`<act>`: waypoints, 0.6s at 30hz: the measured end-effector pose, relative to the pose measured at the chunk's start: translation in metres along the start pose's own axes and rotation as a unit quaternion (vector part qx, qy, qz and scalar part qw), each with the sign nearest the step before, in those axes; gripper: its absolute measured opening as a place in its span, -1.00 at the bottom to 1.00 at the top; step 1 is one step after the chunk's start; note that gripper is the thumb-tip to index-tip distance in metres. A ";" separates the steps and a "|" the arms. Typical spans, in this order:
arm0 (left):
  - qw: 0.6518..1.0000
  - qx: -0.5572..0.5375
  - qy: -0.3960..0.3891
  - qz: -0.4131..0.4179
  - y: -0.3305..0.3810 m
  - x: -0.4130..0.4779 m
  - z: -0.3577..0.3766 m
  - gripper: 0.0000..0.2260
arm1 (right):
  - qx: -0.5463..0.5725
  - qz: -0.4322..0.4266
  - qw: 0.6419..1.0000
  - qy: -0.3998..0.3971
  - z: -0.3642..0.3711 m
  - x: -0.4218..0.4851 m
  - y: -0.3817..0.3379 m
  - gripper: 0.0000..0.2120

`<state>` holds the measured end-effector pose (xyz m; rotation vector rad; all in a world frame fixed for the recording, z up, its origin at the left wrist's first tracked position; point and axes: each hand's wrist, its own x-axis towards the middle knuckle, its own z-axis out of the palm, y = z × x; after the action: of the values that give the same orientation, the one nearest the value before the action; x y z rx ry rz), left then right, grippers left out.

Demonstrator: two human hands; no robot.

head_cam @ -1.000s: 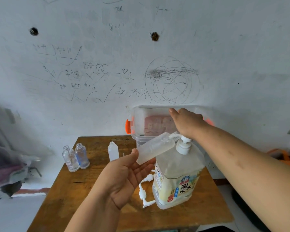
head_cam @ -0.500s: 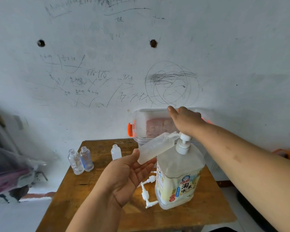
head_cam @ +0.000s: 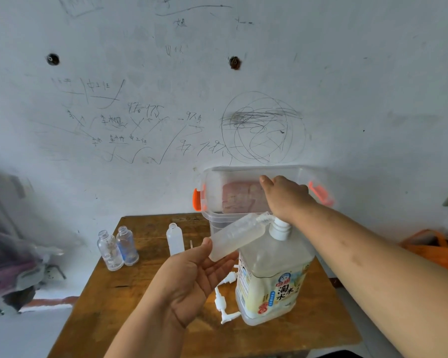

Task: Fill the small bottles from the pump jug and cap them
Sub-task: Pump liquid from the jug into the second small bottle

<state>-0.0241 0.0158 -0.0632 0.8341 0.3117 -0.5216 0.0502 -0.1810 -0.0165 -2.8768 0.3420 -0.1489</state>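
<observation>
1. The left hand [head_cam: 192,277] holds one small bottle [head_cam: 236,235] between thumb and fingers. The bottle is tipped, and its mouth is at the spout of the pump jug [head_cam: 272,277].
2. The right hand [head_cam: 286,197] rests on the pump top [head_cam: 278,227], fingers stretched out, holding nothing. It looks like it is pushing the pump down.
3. So this bottle is being filled right now. It is cloudy, so I cannot tell how full it is.
4. Three more bottles stand at the far left of the table [head_cam: 130,293]: two clear ones [head_cam: 110,250] touching each other, and a white one [head_cam: 175,239] a little apart. All three are open on top. I cannot tell if any has liquid in it.
5. White caps [head_cam: 224,303] lie just beside the jug. None is on a bottle yet.
6. I think the job is near its start: filling is under way, and all the capping is left.
</observation>
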 end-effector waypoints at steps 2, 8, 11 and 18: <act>1.000 -0.004 0.001 -0.003 -0.001 -0.001 0.000 -0.77 | 0.041 0.014 0.999 0.004 -0.001 -0.002 0.000 -0.64; 0.999 -0.042 0.006 -0.017 -0.001 -0.009 0.002 -0.78 | 0.166 0.021 0.983 0.077 -0.015 -0.011 -0.001 -0.62; 0.998 -0.055 0.004 -0.027 -0.001 -0.011 0.002 -0.81 | 0.190 0.022 0.973 0.130 -0.018 -0.007 0.000 -0.54; 0.996 -0.077 -0.004 -0.033 -0.002 -0.011 0.000 -0.82 | 0.232 0.012 0.958 0.167 -0.026 -0.009 0.002 -0.52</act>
<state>-0.0343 0.0179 -0.0592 0.6740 0.3689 -0.5543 0.0376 -0.1862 0.0072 -2.3757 0.3480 -0.6261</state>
